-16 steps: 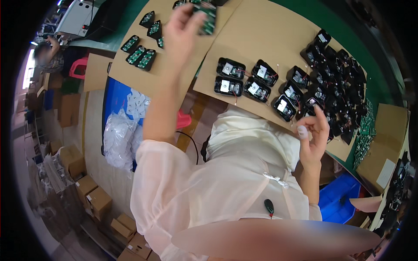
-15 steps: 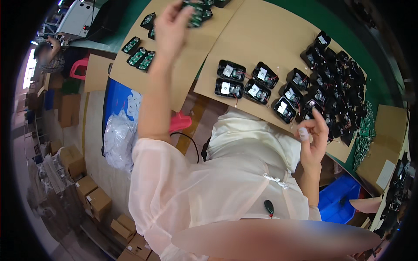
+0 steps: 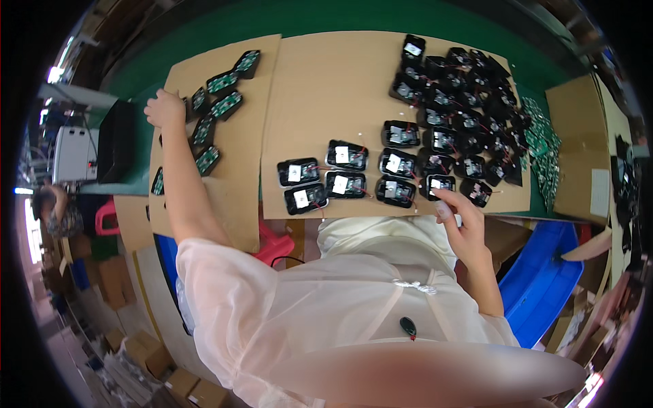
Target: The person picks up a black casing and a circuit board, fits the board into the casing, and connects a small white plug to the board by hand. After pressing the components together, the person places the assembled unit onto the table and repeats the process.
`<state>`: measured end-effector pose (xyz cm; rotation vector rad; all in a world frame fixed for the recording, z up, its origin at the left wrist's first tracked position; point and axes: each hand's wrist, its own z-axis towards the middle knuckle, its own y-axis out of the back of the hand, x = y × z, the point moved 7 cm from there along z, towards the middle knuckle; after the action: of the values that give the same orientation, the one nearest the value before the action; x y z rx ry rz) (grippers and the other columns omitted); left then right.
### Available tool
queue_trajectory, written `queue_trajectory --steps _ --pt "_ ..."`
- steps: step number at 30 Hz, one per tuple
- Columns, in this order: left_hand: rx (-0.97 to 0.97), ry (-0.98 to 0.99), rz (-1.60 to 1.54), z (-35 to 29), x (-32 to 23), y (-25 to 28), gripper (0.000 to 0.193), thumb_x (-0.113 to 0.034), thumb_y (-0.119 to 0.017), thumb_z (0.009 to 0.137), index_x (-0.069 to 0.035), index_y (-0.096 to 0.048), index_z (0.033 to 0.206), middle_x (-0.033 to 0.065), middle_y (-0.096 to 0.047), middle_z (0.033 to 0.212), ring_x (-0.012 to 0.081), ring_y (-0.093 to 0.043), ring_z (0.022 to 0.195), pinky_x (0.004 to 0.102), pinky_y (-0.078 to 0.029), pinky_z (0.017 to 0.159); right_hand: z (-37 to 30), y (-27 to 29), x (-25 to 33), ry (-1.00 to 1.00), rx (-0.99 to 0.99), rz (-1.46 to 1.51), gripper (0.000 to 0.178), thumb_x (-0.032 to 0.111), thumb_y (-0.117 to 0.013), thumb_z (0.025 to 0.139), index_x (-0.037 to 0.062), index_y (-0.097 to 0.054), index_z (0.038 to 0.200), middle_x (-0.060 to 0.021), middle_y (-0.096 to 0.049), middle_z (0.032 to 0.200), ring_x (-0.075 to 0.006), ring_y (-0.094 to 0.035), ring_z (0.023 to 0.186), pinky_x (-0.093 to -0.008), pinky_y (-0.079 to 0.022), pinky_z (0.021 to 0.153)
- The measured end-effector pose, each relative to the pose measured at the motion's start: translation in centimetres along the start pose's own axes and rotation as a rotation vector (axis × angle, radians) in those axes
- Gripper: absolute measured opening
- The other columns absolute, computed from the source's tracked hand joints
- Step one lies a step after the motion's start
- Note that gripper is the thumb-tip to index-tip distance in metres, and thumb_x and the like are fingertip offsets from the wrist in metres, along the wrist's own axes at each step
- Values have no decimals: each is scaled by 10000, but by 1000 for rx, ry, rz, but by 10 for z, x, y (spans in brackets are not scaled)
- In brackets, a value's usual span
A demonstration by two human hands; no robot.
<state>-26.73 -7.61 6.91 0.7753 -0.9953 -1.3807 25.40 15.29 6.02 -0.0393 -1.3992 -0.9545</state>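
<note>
At far left, the left hand (image 3: 164, 109) now sits curled at the edge of a cardboard sheet (image 3: 235, 146), beside the scattered green circuit boards (image 3: 224, 105); whether it grips one I cannot tell. Half a second ago it reached higher among them. Centre, black housings (image 3: 343, 173) lie in rows. To the right, the right hand (image 3: 462, 228) has moved up to a housing (image 3: 441, 185), fingertips touching it, fingers half-curled.
</note>
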Motion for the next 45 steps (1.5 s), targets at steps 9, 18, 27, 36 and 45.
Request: queue_trajectory --steps 9,18,27,36,45 --pt "617 -856 -960 -193 -267 72 512 -426 -533 808 6 -557 1082 202 -574 1036 314 -550 965 366 -429 831 4 -9 6 31 107 -110 196 44 -553 792 75 -600 980 -88 -581 762 -234 -563 638 -307 -444 560" --pt "721 -733 -922 -229 -293 62 383 -321 -581 794 15 -540 971 151 -609 807 258 -600 756 343 -472 676 -22 20 -19 -28 -21 15 209 30 -562 786 83 -598 985 -65 -561 711 -194 -538 576 -289 -418 518" --pt "1326 -377 -1696 -318 -237 162 307 -86 -530 851 18 -425 1121 79 -557 855 112 -536 612 227 -440 563 23 41 26 362 -363 -324 349 146 -675 648 90 -611 986 -37 -532 745 -190 -516 641 -307 -421 511" --pt "1596 -483 -1565 -382 -228 172 328 20 -500 812 -9 -424 1129 80 -529 989 123 -563 726 235 -485 657 17 71 -23 40 -128 392 177 67 -635 765 46 -626 941 -12 -526 810 -80 -482 654 -206 -375 564" --pt "1862 -290 -1695 -410 -230 172 420 44 -471 776 7 -368 1181 140 -518 1057 286 -567 943 373 -458 853 24 250 -167 -291 -822 -510 228 226 -563 802 46 -600 937 -128 -572 832 -279 -559 783 -377 -455 700"
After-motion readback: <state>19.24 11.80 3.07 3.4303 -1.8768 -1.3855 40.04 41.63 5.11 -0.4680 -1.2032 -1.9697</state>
